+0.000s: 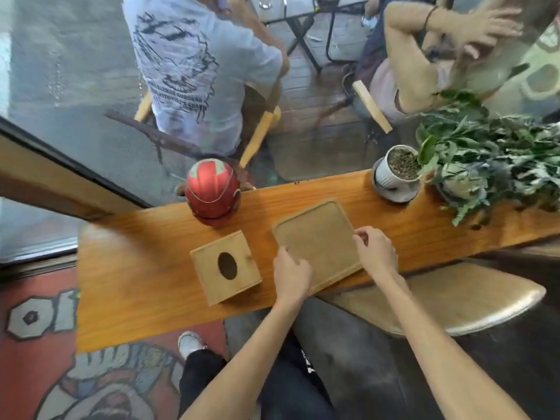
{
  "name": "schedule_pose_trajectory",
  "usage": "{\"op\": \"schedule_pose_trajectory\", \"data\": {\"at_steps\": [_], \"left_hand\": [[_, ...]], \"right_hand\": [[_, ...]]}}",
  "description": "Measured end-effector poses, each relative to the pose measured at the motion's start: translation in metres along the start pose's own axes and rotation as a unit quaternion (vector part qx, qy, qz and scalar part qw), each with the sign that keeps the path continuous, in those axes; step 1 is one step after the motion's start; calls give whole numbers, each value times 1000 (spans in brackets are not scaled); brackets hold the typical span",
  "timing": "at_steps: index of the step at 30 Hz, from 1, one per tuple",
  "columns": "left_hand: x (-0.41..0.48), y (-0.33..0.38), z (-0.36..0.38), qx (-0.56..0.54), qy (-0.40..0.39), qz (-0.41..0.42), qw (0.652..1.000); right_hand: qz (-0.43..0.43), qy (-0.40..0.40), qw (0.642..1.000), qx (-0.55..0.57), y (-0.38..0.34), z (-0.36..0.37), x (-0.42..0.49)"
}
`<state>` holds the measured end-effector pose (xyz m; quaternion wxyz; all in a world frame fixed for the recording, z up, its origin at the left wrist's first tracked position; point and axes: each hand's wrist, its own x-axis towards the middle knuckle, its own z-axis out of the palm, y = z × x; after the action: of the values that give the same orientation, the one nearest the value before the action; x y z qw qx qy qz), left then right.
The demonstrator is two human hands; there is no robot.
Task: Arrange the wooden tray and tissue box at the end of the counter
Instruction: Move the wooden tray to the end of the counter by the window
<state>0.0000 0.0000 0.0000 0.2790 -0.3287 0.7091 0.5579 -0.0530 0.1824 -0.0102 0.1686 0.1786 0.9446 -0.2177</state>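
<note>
A flat wooden tray [318,237] lies tilted on the wooden counter [145,262], its near corner at the front edge. My left hand [292,275] grips the tray's left edge with the thumb on top. The tray's right edge is pinched by my right hand [377,253]. Left of the tray, apart from both hands, stands a square wooden tissue box [225,266] with an oval hole in its top.
A red helmet [213,189] rests at the counter's far edge behind the box. A white pot [397,174] and a leafy plant [491,159] stand at the right. A stool [454,298] sits below right. Beyond the window sit two people.
</note>
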Motion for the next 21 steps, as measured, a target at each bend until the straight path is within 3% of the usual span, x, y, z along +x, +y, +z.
{"op": "schedule_pose_trajectory", "data": {"at_steps": [5,9,16,21], "left_hand": [[22,-11,18,43,88,-116,988],[24,-14,33,64,87,-129,986],[23,-14,43,33,76,-97,992],[11,-10,21,-110,52,-12,992]], "right_hand": [[49,-47,997,40,18,21,23],[58,-54,997,19,24,30,29],[133,-102,982,83,21,29,38],[146,-151,965,156,34,5,42]]}}
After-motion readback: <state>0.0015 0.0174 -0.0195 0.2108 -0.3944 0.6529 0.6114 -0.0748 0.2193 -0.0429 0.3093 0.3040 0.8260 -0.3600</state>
